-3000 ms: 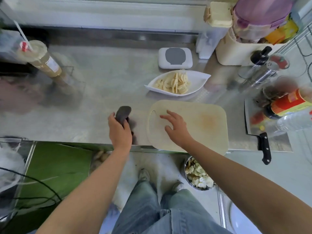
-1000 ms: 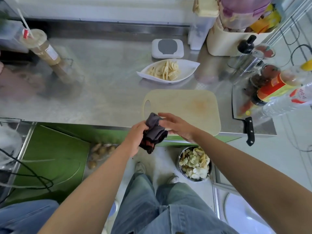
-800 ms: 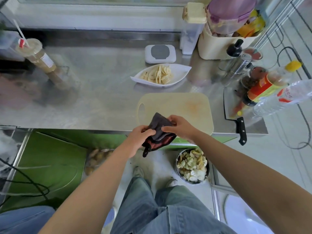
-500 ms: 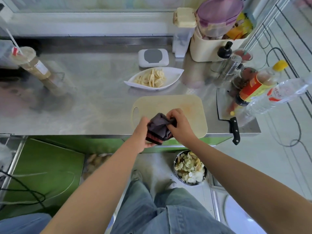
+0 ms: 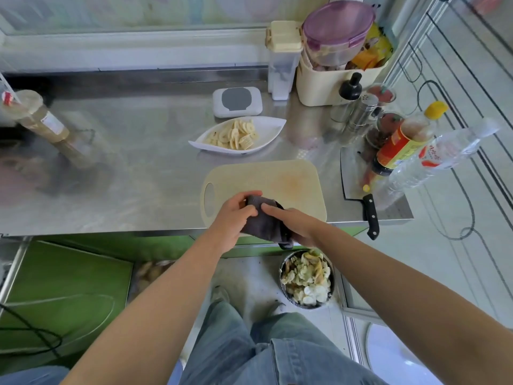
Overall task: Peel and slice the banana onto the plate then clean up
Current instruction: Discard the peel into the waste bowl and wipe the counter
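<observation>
A dark grey cloth (image 5: 263, 220) is bunched between both my hands over the near edge of the beige cutting board (image 5: 288, 182). My left hand (image 5: 233, 218) grips its left side, and my right hand (image 5: 294, 223) holds its right side from above. Banana slices (image 5: 236, 134) are piled on the white leaf-shaped plate (image 5: 270, 127) behind the board. A cleaver (image 5: 358, 184) with a black handle lies on the steel counter to the right of the board.
A metal bin (image 5: 306, 279) of peels and scraps stands on the floor below the counter edge. Sauce bottles (image 5: 399, 145), shakers and a cream basket (image 5: 327, 81) crowd the right back. A wipes box (image 5: 237, 102) sits behind the plate; a drink cup (image 5: 36, 115) stands far left.
My left hand carried the cloth from the counter left of the board to its near edge, and my right hand came off the board and took hold of the cloth too.
</observation>
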